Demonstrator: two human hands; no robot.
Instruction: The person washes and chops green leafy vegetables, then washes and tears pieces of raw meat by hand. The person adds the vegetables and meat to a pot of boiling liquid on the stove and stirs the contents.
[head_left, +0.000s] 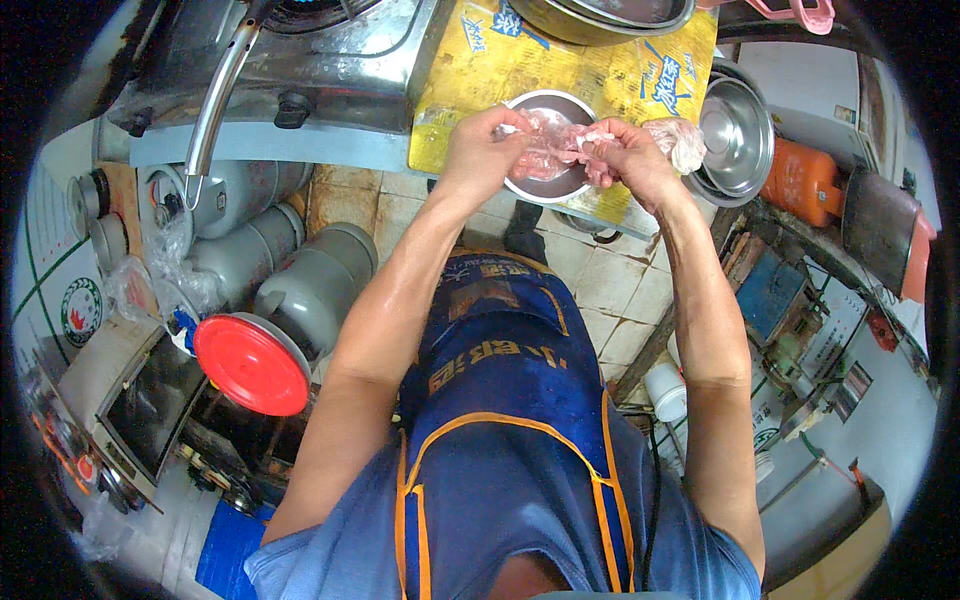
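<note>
Both my hands are over a round metal bowl (553, 198) at the near edge of a yellow printed table cover. Pale pink raw meat (544, 161) lies in the bowl in some liquid. My left hand (491, 146) grips the left end of a piece of this meat, with something white at its fingertips. Between the fingers of my right hand (630, 157) is the piece's right end, and the meat stretches between the two hands. A pale, crumpled lump (681, 145), its kind unclear, lies just right of my right hand on the cover.
A gas stove (337, 82) with a lit burner stands at the upper left, a metal handle (217, 105) jutting over its front. Large metal basins (600, 30) sit at the cover's far side, and steel bowls (731, 135) at its right. Grey gas cylinders (319, 281) stand below left, near a red lid (251, 365).
</note>
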